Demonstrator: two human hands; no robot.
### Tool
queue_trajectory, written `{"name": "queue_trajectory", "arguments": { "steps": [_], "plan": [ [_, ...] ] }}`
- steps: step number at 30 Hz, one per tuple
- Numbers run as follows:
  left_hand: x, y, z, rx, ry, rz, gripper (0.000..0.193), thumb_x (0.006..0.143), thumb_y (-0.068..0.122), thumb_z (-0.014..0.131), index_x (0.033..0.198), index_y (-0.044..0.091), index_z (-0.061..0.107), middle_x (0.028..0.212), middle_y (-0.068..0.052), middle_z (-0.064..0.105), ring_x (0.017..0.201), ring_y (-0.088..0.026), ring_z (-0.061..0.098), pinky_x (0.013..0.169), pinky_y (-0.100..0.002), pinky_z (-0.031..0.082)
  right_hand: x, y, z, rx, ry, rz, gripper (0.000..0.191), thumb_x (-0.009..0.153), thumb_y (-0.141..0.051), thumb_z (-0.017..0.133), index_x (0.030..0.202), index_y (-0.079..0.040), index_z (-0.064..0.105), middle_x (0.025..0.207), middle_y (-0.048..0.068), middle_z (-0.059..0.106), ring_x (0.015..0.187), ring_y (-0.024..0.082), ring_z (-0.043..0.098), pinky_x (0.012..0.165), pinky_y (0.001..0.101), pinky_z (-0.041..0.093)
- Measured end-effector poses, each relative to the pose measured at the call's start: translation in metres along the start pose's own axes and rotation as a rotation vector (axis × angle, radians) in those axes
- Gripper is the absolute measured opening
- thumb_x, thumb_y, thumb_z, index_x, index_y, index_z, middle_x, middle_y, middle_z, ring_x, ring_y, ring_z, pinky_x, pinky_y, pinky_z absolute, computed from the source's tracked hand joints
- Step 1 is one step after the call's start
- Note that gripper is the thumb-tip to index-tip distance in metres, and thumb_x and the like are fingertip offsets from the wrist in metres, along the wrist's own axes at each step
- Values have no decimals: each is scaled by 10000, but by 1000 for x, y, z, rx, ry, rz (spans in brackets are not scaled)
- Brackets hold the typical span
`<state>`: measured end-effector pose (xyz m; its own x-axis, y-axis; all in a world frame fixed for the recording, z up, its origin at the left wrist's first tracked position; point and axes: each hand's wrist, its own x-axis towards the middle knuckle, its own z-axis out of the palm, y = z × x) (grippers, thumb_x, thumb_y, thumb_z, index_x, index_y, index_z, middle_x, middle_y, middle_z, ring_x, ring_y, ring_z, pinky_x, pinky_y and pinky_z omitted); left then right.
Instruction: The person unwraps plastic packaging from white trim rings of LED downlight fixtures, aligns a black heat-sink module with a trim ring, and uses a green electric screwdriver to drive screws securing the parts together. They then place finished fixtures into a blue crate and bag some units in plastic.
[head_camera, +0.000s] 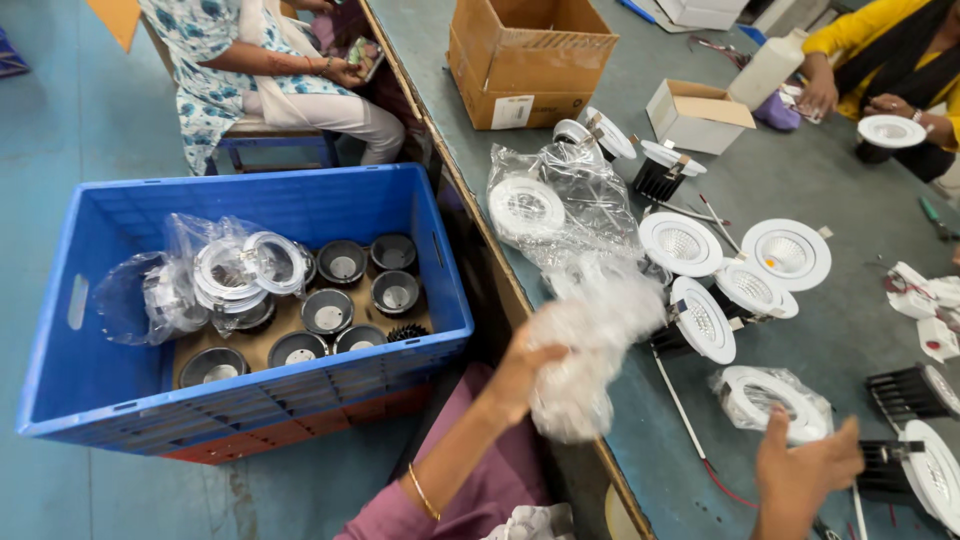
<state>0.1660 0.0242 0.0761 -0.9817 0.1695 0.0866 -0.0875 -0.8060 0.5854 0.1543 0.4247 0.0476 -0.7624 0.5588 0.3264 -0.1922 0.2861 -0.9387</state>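
Evidently the left hand is clutching a crumpled clear plastic bag over the table's edge, and the right hand, loosely open, is hovering beside a bagged white downlight, best gripped by its rim.

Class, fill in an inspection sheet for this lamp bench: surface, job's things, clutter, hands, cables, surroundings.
Surface: grey-green bench, crowded.
Job's things: crumpled clear plastic bag, blurred; bagged white ring.
Clutter: white round downlights; black heat sinks; cardboard boxes.
Hands: left hand grips the bag; right hand open beside the bagged ring.
Cables: thin red wire near the bench edge.
Surroundings: blue crate of black housings; other people seated.
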Motion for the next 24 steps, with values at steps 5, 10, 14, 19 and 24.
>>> {"name": "queue_trajectory", "arguments": {
  "steps": [5, 10, 14, 19, 24],
  "plan": [
    [-12, -48, 16, -30, -100, -105, 564, 893, -23, 653, 1440, -12, 515, 1296, -99, 653, 1185, -208, 638, 1047, -340, 532, -97, -116, 65, -711, -809, -870, 993, 677, -332, 946, 1465, -349, 342, 1742, 230, 117, 1595, 413, 192, 1242, 471, 260],
    [-6, -66, 28, -50, -27, -362, 678, 877, 129, 636, 1507, 96, 387, 1310, -94, 614, 1167, -228, 627, 1003, -382, 524, -160, -160, 102, -185, -785, -337, 1112, 681, -280, 831, 1568, -10, 217, 1614, 216, 269, 1441, 384, 344, 1123, 463, 316],
    [3, -36, 33, 305, -182, -614, 893, 854, 195, 693, 1516, 211, 94, 1516, -120, 446, 1415, -275, 425, 1159, -491, 340, -144, -148, 103, -280, -515, -120, 805, 757, -174, 778, 1487, -30, 471, 1369, 165, 611, 1234, 275, 616, 1030, 404, 488],
    [31, 7, 36, 1717, 249, 706, 1089, 689, 272, 816, 1577, 141, 198, 1591, -240, 222, 1489, -457, 184, 1167, -620, 243, -106, -126, 105, -139, -433, -231, 659, 818, -79, 762, 1427, 19, 531, 1350, 164, 627, 1178, 228, 624, 1009, 340, 506],
    [102, 47, 22, 1850, 377, 721, 829, 873, 124, 684, 1611, 287, 343, 1278, -118, 494, 1215, -318, 509, 961, -494, 455, -95, -116, 155, -12, -615, -232, 691, 760, -24, 736, 1420, 35, 540, 1307, 148, 648, 1158, 218, 632, 999, 333, 504]
  ]
}}
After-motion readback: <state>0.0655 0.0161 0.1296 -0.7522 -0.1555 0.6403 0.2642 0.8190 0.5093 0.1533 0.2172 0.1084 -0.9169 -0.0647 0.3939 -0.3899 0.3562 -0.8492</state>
